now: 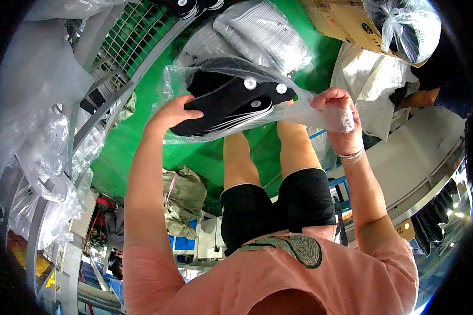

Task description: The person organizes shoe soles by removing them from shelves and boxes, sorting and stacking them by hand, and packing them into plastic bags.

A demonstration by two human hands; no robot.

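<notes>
A clear plastic bag (165, 86) hangs in front of me with a stack of black insoles (213, 102) inside. The insoles have pale edges and round white stickers. At the bag's left end, my left hand (169, 116) grips the stack, thumb on top and the other fingers hidden behind. My right hand (342, 123) has its fingers curled round the gathered plastic at the bag's right end. Just beyond, a larger clear bag (263, 31) with stacked white-edged pieces rests on the green floor.
A metal rack (97, 118) with a mesh panel and plastic bags stands left. A cardboard box (341, 23) and a white sack (362, 79) are at the far right, near another person's arm (424, 98). An olive sack (186, 202) sits left of my legs.
</notes>
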